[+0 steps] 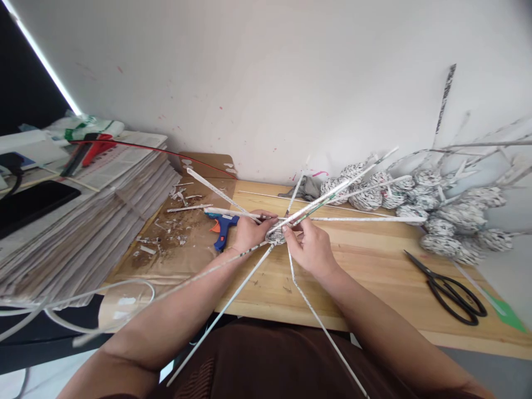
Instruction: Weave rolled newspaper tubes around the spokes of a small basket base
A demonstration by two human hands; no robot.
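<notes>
Pinching from both sides, your left hand (pixel 250 233) and right hand (pixel 312 248) hold the woven paper coil (pixel 275 237) | between them, over the wooden table (pixel 366 263) | likely weaving paper rods (pixel 318 203) | next move seems to call for steady tension; fingertip contact partly hidden

The person's left hand (pixel 250 233) and right hand (pixel 312 246) hold a small, round, grey-white woven paper piece (pixel 275 237) with thin white paper rods (pixel 224 310) radiating outward; a blue, orange-triggered glue gun (pixel 225 228) lies beside the left hand.
</notes>
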